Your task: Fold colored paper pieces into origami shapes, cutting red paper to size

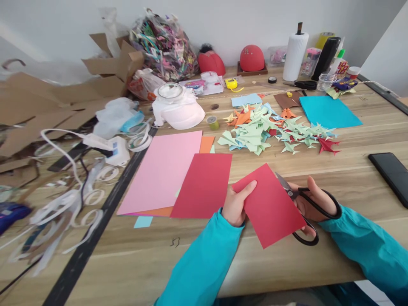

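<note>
My left hand [236, 203] grips a red sheet of paper [270, 208] by its left edge, thumb on top, holding it tilted above the table. In my right hand [314, 202] is a pair of black-handled scissors [290, 193], its fingers through the loops. The scissor blades lie along the sheet's upper right edge; part of the lower blade is hidden by the paper. Left of my hands, a second red sheet [204, 185] rests partly over a pink sheet [165, 165], with orange paper [206, 144] showing underneath.
Folded paper pieces [258, 127] in green, orange and red lie heaped beyond my hands. A blue sheet [330, 111] is at the back right, a black phone [390, 176] at the right edge. White strips and cables [83, 199] clutter the left, near an open cardboard box [108, 70].
</note>
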